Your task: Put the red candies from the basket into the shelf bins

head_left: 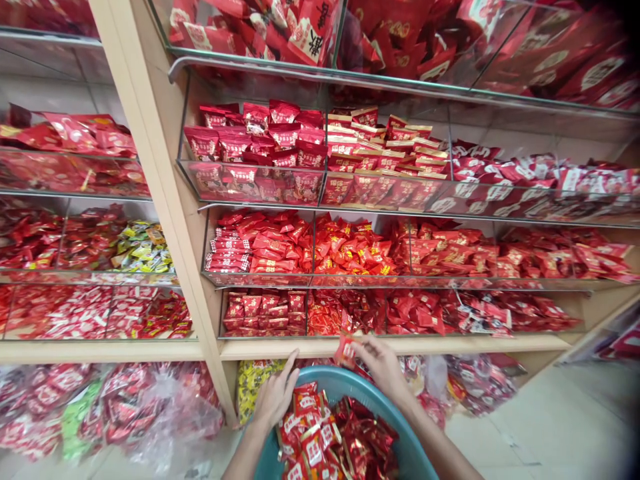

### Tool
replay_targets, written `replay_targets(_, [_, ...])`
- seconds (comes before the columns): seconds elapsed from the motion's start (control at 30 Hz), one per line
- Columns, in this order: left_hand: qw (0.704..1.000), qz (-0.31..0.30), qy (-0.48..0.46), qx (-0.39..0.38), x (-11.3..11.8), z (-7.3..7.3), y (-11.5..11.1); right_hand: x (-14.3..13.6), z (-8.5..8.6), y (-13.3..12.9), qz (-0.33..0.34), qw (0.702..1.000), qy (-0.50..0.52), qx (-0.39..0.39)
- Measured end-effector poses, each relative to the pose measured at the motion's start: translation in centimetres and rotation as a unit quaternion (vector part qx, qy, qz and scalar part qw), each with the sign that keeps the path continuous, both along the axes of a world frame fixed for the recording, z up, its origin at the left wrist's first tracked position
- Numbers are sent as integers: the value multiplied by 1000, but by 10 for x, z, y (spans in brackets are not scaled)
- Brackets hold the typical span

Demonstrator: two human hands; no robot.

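Note:
Red candy packets (320, 440) fill a teal basin (413, 437) at the bottom centre. My right hand (383, 365) pinches a small red packet (345, 351) above the basin's far rim, close to the shelf's pale front edge. At the basin's left rim is my left hand (276, 395), its fingers stretched out and apart, with nothing seen in it. Just beyond both hands, the lowest shelf row holds red packets (345, 312) in glass-divided compartments.
Glass-fronted shelves (380, 283) of red packets rise ahead. A wooden upright (160, 173) divides them from the left shelves. Plastic bags of sweets (150, 407) lie under the lower left shelf, a yellow bag (255, 383) beside the basin. Tiled floor (565, 427) shows at right.

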State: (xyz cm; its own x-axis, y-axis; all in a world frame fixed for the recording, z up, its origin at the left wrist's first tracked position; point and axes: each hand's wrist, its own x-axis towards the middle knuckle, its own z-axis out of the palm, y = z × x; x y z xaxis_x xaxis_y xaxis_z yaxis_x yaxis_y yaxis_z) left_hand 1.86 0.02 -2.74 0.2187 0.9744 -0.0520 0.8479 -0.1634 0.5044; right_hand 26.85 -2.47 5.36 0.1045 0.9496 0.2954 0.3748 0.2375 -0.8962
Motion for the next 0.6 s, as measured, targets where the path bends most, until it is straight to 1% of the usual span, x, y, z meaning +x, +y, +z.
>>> replay_targets(0.07, [1000, 2, 0, -4, 0, -1, 0, -15, -24, -18, 93, 991, 39, -91])
replay_targets(0.13, [1000, 2, -1, -2, 0, -1, 0, -24, -53, -29, 159, 970, 58, -172])
replay_targets(0.2, [1000, 0, 2, 0, 0, -1, 0, -27, -81, -35, 179, 954, 65, -231])
replay_targets(0.23, [1000, -2, 3, 1, 0, -1, 0, -26, -94, -35, 182, 949, 67, -248])
replay_targets(0.27, [1000, -3, 3, 1, 0, -1, 0, -25, -105, -35, 182, 946, 70, -260])
replay_targets(0.33, [1000, -2, 3, 2, 0, -1, 0, -23, -121, -33, 187, 939, 82, -278])
replay_targets(0.4, [1000, 3, 2, 5, 0, -1, 0, -24, -131, -32, 192, 932, 85, -296])
replay_targets(0.47, [1000, 3, 2, 7, 0, -2, 0, -28, -135, -33, 184, 930, 72, -310])
replay_targets(0.53, [1000, -2, 4, 12, 0, -2, 1, -32, -135, -35, 163, 937, 33, -308])
replay_targets(0.6, [1000, -5, 8, 16, 0, -3, 1, -35, -129, -37, 137, 951, -27, -276])
